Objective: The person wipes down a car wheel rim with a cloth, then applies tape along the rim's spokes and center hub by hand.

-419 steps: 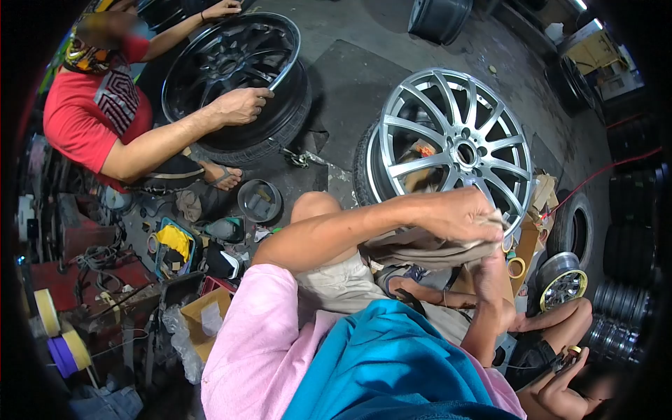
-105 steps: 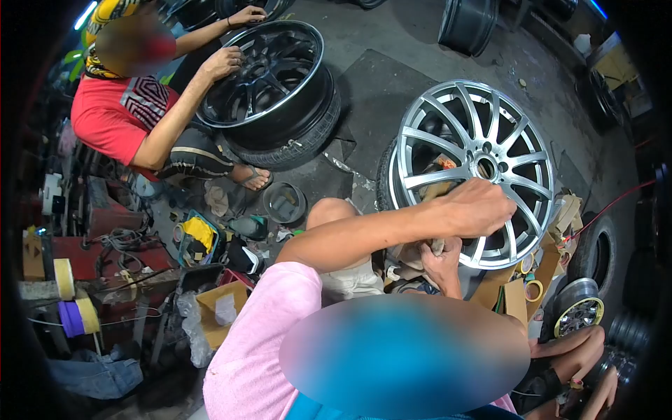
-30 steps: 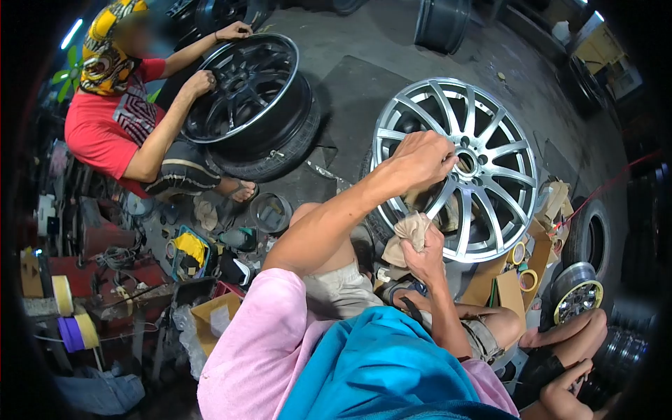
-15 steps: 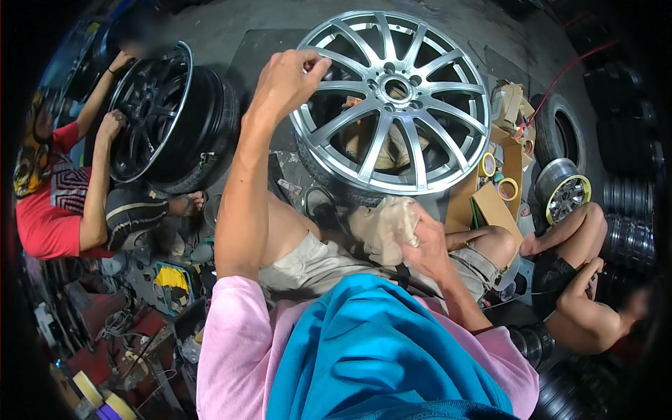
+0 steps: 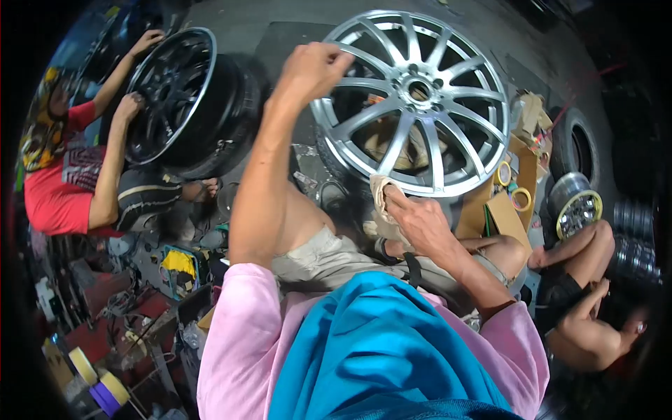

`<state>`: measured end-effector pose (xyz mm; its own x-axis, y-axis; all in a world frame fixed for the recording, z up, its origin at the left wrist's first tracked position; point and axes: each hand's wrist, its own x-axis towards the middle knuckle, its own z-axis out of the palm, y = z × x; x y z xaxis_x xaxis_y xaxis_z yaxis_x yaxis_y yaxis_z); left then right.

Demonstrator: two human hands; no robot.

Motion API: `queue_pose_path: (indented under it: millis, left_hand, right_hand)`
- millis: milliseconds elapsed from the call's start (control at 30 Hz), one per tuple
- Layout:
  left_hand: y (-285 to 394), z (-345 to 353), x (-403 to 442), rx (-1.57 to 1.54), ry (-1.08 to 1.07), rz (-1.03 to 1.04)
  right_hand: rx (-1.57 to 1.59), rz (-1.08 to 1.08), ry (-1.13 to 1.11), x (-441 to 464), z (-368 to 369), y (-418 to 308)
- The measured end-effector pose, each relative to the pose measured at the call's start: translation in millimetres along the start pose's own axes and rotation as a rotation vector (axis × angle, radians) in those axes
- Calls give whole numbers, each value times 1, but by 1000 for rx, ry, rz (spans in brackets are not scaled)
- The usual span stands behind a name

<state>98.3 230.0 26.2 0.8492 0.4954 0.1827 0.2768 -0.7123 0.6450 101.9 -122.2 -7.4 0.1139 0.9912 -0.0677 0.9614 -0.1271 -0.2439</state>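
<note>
A silver multi-spoke wheel rim (image 5: 437, 164) lies tilted in front of me, resting on a tire (image 5: 329, 150). My left hand (image 5: 315, 70) is at its upper left edge, fingers curled closed around the lip as far as I can see; the fingertips are partly hidden. In my right hand (image 5: 420, 220) is a bunched beige cloth (image 5: 381, 203), pinched between thumb and fingers. The cloth's top meets the rim's lower edge, or lies just in front of it.
At left, a person in a red shirt (image 5: 59, 203) handles a black wheel (image 5: 168, 98). A cardboard box (image 5: 521, 175) with tape rolls stands right of my rim. Beyond sit a loose tire (image 5: 577, 147), a chrome wheel (image 5: 577, 213) and another seated person (image 5: 588, 336). Tools clutter the lower left.
My right hand has raised the cloth from my lap to the rim's lower edge. My left hand stays at the rim's upper left. The whole view has shifted slightly.
</note>
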Motion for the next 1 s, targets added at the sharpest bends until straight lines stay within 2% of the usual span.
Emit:
queue_pose_path:
  millis: [67, 133, 200, 433, 533, 600, 700, 800, 867, 933, 1000]
  left_hand:
    - [18, -2, -5, 19, -16, -19]
    - [21, 0, -9, 33, 31, 50]
    - [20, -6, -11, 20, 29, 10]
    - [-2, -9, -9, 11, 34, -17]
    - [10, -3, -8, 25, 32, 27]
    - [21, 2, -10, 13, 9, 49]
    - [19, -1, -9, -6, -31, 109]
    - [-18, -18, -5, -44, 45, 57]
    - [-35, -34, -5, -93, 27, -110]
    - [-42, -40, -3, -55, 57, -159]
    - [-35, -35, -1, -77, 69, -148]
  right_hand:
    - [-44, -36, 21, 21, 5, -7]
    - [22, -33, 5, 30, -6, -11]
    - [61, -47, -10, 30, -21, -13]
    - [75, 20, -62, -19, -30, 1]
    - [-7, -51, -63, 8, -22, -7]
    - [5, -25, -48, 41, -5, -14]
    - [18, -43, 54, 51, 0, -14]
    - [38, -13, -87, 22, -27, -15]
    - [128, 38, -50, 2, -35, -14]
    - [142, 44, 23, 1, -28, -12]
    - [130, 51, -64, 20, -20, -15]
